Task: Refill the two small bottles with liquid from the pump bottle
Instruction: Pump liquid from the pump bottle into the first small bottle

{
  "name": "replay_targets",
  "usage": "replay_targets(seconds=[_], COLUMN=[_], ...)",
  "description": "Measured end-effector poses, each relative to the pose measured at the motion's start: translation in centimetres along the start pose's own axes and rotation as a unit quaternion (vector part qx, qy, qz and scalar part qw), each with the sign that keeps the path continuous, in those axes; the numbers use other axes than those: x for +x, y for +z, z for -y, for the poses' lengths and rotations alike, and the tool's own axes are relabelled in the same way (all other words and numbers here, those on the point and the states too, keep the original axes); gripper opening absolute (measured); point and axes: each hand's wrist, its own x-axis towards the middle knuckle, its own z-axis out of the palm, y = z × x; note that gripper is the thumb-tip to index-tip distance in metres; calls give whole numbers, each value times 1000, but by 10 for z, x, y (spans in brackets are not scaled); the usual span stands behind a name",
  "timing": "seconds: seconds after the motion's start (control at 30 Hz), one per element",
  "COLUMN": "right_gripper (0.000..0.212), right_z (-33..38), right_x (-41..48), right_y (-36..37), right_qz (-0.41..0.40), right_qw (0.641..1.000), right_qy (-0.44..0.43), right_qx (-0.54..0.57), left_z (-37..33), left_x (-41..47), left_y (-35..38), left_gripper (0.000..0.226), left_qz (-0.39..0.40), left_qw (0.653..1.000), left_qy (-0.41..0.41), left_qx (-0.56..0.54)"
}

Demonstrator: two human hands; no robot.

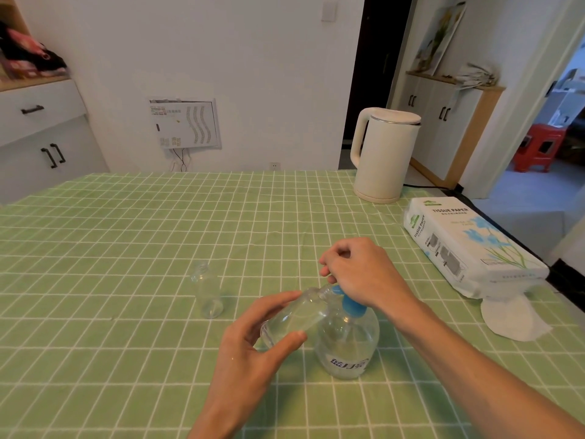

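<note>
A clear pump bottle (346, 346) with a blue pump top stands on the green checked tablecloth near the front. My right hand (361, 270) rests on the pump head with its fingers curled over it. My left hand (253, 340) grips a small clear bottle (296, 316), tilted, with its open mouth up against the pump's nozzle. A second small clear bottle (207, 291) stands upright and uncapped on the cloth to the left, apart from both hands.
A cream electric kettle (381, 156) stands at the back right of the table (126, 232). A pack of tissue paper (468, 245) lies along the right edge with a loose tissue (512, 318) in front of it. Cabinets line the walls beyond.
</note>
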Motion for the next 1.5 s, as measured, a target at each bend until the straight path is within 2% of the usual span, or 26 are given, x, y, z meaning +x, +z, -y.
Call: replay_targets(seconds=[0.6, 0.9, 1.13, 1.27, 1.5], right_gripper=[31, 26, 26, 25, 24], right_z=[-2, 4, 3, 3, -3], right_x=[0, -1, 2, 1, -2], right_y=[2, -3, -8, -10, -13], right_qz=[7, -18, -8, -7, -7], right_qw=[1000, 999, 980, 976, 973], right_qy=[8, -14, -19, -25, -38], right_qx=[22, 41, 197, 218, 228], left_z=[-2, -2, -5, -4, 16], left_x=[2, 0, -2, 1, 30], left_y=[4, 2, 2, -2, -5], left_gripper=[52, 50, 54, 61, 51], left_qz=[2, -4, -34, -46, -67], left_qw=[1000, 1000, 999, 998, 995], left_qy=[-1, -7, -29, -41, -72], left_qx=[11, -1, -24, -17, 33])
